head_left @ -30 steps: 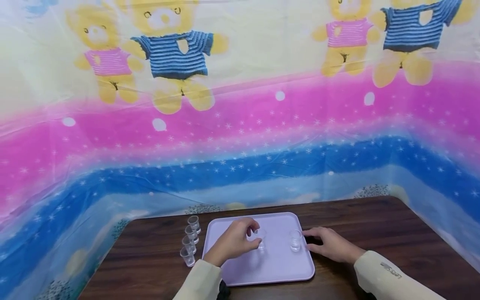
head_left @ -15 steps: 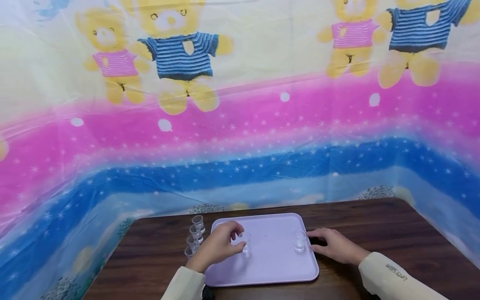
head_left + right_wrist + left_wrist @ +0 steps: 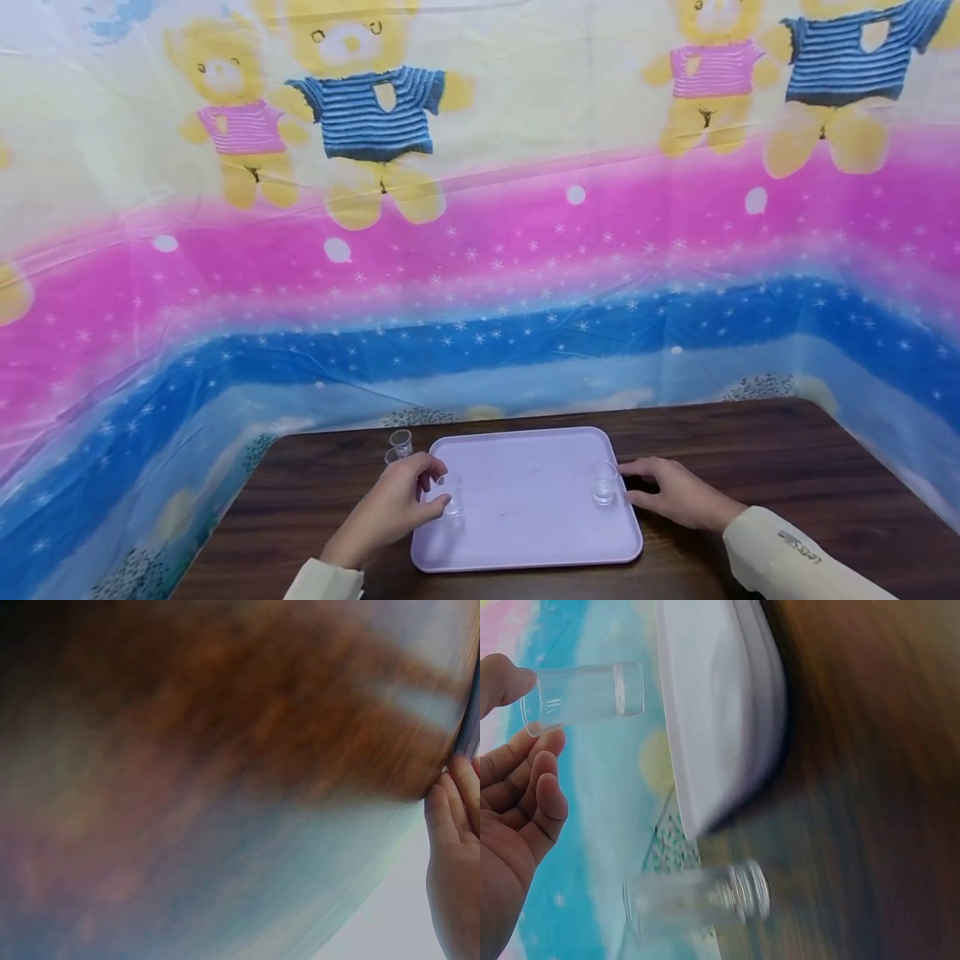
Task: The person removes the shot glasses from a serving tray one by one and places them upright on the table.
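Observation:
My left hand (image 3: 401, 500) pinches a small clear shot glass (image 3: 589, 697) near its rim between thumb and fingers. In the head view it is over the left side of a pale lilac tray (image 3: 525, 533); the left wrist view shows its base apart from the tray's edge. A second clear shot glass (image 3: 603, 487) stands upright on the tray near its right rim. My right hand (image 3: 675, 493) lies just beyond that rim, fingers and thumb extended, fingertips right at the tray's edge beside this glass. In the right wrist view only part of the hand (image 3: 454, 825) shows.
Left of the tray, shot glasses (image 3: 401, 442) stand on the dark wooden table (image 3: 720, 433), partly hidden behind my left hand. One shot glass (image 3: 697, 896) shows close beside the tray corner in the left wrist view. A printed bear cloth (image 3: 480, 275) hangs behind the table.
My left hand has carried its shot glass leftward across the tray, covering more of the glasses standing at the left. My right hand has stayed at the tray's right rim.

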The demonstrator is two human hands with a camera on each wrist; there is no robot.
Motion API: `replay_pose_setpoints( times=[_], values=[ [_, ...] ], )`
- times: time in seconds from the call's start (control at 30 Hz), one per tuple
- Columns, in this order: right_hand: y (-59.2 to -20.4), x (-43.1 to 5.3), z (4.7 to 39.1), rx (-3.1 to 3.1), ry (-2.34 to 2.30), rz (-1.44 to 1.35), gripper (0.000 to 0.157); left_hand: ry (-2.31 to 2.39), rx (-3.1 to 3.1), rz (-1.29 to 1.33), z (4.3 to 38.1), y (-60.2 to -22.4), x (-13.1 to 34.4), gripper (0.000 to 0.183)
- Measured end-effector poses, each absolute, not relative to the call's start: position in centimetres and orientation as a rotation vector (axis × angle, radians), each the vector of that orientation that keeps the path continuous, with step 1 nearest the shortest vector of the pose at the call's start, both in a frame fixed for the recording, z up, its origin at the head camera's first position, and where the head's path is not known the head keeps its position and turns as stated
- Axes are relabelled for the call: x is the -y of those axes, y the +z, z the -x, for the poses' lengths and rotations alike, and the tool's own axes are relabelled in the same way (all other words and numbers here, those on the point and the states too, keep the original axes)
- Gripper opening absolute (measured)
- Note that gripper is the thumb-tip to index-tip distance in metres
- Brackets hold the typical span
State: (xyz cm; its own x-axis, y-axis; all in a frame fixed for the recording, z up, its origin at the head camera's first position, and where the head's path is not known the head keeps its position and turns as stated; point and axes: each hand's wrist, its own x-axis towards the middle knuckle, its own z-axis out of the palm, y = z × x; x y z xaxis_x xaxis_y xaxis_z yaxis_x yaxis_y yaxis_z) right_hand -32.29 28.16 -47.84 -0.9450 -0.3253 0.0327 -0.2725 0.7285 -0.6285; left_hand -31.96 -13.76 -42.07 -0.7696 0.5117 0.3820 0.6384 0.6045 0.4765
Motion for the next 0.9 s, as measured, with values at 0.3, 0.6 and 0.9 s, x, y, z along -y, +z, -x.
replay_pose_setpoints(
  times=[0.3, 0.6, 0.9],
  values=[
    [-47.7, -28.1, 32.1, -2.848, -1.017, 0.476, 0.047, -0.964, 2.535, 0.920, 30.3, -42.3, 18.2, 0.023],
    [-47.4, -28.1, 31.9, -2.848, -1.023, 0.507, 0.044, -0.941, 2.642, 0.813, 29.1, -42.4, 21.4, 0.023],
    [-47.4, -28.0, 31.9, -2.850, -1.013, 0.507, 0.044, -0.948, 2.721, 0.730, 29.0, -43.2, 22.3, 0.022]
  ],
)
